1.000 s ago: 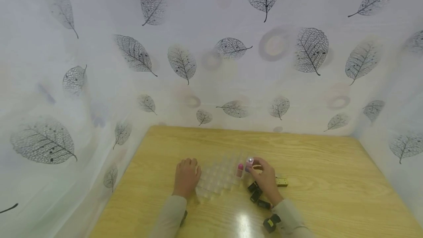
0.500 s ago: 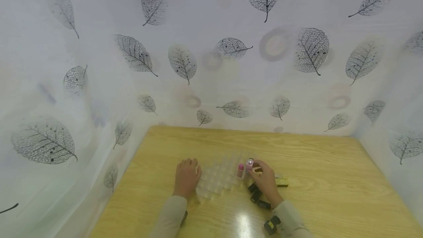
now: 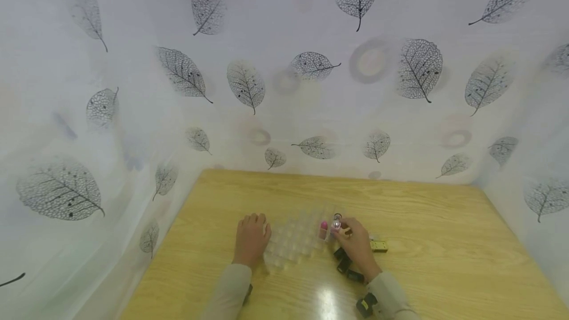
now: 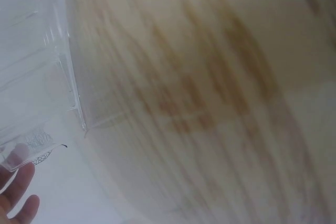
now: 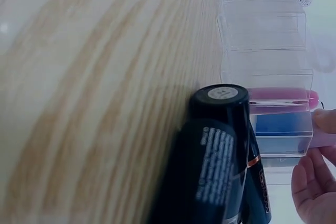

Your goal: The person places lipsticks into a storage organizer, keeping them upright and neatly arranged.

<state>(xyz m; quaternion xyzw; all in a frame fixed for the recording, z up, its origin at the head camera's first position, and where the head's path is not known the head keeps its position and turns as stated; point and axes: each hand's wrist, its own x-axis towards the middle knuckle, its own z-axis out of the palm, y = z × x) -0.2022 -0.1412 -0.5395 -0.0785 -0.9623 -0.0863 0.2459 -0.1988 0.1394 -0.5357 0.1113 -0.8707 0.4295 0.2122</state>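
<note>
A clear plastic organizer (image 3: 291,241) with stepped compartments stands on the table between the hands. My left hand (image 3: 251,239) rests at its left side, fingers loosely extended; in the left wrist view the fingertips (image 4: 23,177) are at the clear corner. My right hand (image 3: 355,243) pinches a small lilac tube (image 3: 336,224) with a silvery top between thumb and fingers. In the right wrist view its blue lower part (image 5: 283,123) shows through the organizer's wall, inside a compartment. Right beside it, a pink lipstick (image 3: 323,230) stands in its own compartment.
Several black cosmetic tubes (image 3: 344,263) lie under and beside the right wrist; one black tube (image 5: 194,177) fills the front of the right wrist view. A gold box (image 3: 379,246) lies right of the right hand. Leaf-patterned sheeting (image 3: 284,107) encloses the wooden table (image 3: 426,221).
My right hand has lowered the lilac tube slightly, and its silvery top now sits lower, with a dark ring showing behind it. The left hand has stayed in place.
</note>
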